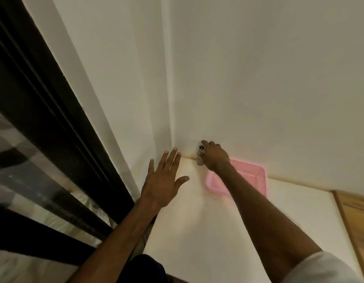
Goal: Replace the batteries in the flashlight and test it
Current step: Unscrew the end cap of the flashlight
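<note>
Right hand: the right hand (215, 158) is curled around a small grey flashlight (200, 155), fingers wrapped over its upper part, thumb on its side.
Left hand: the left hand (165, 180) is spread flat, fingers apart and extended, holding nothing; it hovers left of the flashlight, palm down, fingertips toward the wall corner.
Flashlight place: just left of the pink basket (250, 176), at the back edge of the table where it meets the wall.
Flashlight axis: roughly upright, long axis running up and down along the wall; a dark round button or lens shows near its top, facing the camera. Which end is the head cannot be told.
Surface: a cream white tabletop (207, 231), with a wooden strip (355, 217) to the right of the basket.
Room: plain off-white walls (258, 78) meet in a corner left of the flashlight; further left stands a dark-framed glass panel (44, 139).
Sleeve: a white sleeve (320, 268) covers the right upper arm.
</note>
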